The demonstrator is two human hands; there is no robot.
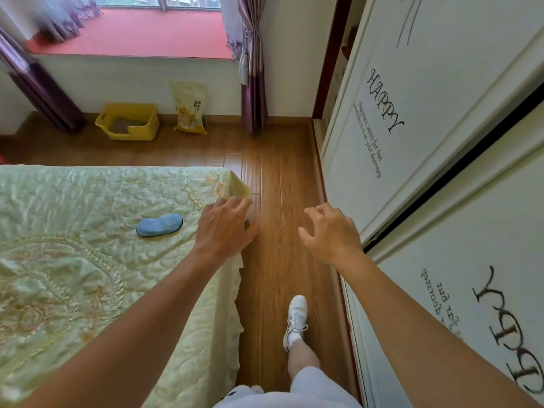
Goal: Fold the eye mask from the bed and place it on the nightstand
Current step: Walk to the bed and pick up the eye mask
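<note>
Left of centre in the frame, the mask (159, 224) lies flat on the bed (73, 245) near its right edge, long axis running roughly left to right with a slight upward tilt to the right. Your left hand (225, 228) hovers just right of it, fingers spread and empty, so the mask sits to that hand's left, near but not touching. Your right hand (331, 231) is further right over the floor (273, 178), also spread and empty, well apart from the mask. The left is nearer; reach leftward with it. No nightstand is in view
</note>
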